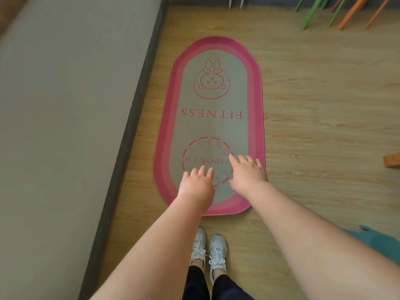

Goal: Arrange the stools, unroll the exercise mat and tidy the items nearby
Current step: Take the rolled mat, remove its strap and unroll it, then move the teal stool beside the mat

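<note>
- We see the left hand [195,185] and right hand [249,173] spread flat, holding nothing, over the near end of the mat.
- The pink-rimmed exercise mat [216,126] lies unrolled on the wooden floor [324,105], frame centre.

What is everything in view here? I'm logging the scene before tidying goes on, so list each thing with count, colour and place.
Oval exercise mat with rabbit and clock prints: one, grey with pink border, flat and unrolled on the floor, centre.
Wood-look plank floor: one, tan, under everything.
Low padded platform: one, grey with dark edge, left side.
Slanted stool legs: several, green and orange, top right corner, seats out of frame.
Thin metal legs: two, silver, top centre.
Brown object: one, right edge, cut off.
Teal object: one, lower right, cut off.
Lace-up sneakers: two, white, below the mat.
Left hand: open, on the mat's near end.
Right hand: open, fingers spread on the mat.
</note>
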Motion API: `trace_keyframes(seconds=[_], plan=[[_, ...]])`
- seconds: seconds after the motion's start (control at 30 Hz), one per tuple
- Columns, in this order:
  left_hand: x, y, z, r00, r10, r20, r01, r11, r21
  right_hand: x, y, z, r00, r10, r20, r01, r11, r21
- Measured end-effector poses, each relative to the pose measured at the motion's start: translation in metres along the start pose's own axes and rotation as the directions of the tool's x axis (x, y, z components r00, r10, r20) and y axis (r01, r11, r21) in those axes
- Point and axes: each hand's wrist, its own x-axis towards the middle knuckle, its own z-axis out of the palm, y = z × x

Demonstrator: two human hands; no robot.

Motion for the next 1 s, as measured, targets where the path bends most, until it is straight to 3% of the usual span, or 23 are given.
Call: trace_keyframes(seconds=[0.37,0.7,1.0], plan=[[-0.027,0.007,0.009,0.997,0.031,0.064,-0.032,0.999,0.019,-0.046,0.009,0.017,0.998,0.063,0.029,-0.065,0.996,0.063],[-0.027,0.071,-0.007,0.955,0.289,0.074,-0.296,0.946,0.132,-0.097,0.052,0.036,0.96,0.279,0.033,-0.279,0.935,0.216],[-0.022,0.186,-0.007,0.869,0.472,0.149,-0.495,0.828,0.262,-0.15,0.154,0.068,0.876,0.475,0.083,-0.473,0.814,0.337]])
